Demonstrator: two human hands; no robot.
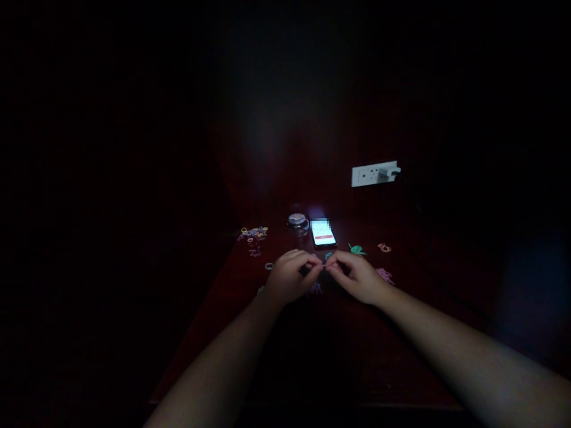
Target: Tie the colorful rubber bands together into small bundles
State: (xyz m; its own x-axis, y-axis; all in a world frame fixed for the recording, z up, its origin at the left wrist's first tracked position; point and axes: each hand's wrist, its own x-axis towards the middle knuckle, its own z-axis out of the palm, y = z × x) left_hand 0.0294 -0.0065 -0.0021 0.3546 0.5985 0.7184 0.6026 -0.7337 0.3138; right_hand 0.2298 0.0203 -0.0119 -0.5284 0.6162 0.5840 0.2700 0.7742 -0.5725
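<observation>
My left hand (294, 274) and my right hand (357, 276) meet over the middle of the dark red table, both pinched at the fingertips. Between them runs a thin purple elastic band (324, 266), partly hidden by the fingers. Beneath my left fingers lies a small pile of purple bands (314, 289). Pink bands (384, 275) are heaped beside my right wrist. Just beyond the right hand is a green bundle of bands (356, 249). A bluish ring (269, 266) lies left of my left hand.
A lit phone (323, 233) lies behind my hands, beside a clear lidded jar (298, 223). Mixed coloured bands (254, 233) are scattered at the back left. Orange bands (384, 248) lie at the right. A wall socket (373, 174) holds a plug. The surroundings are very dark.
</observation>
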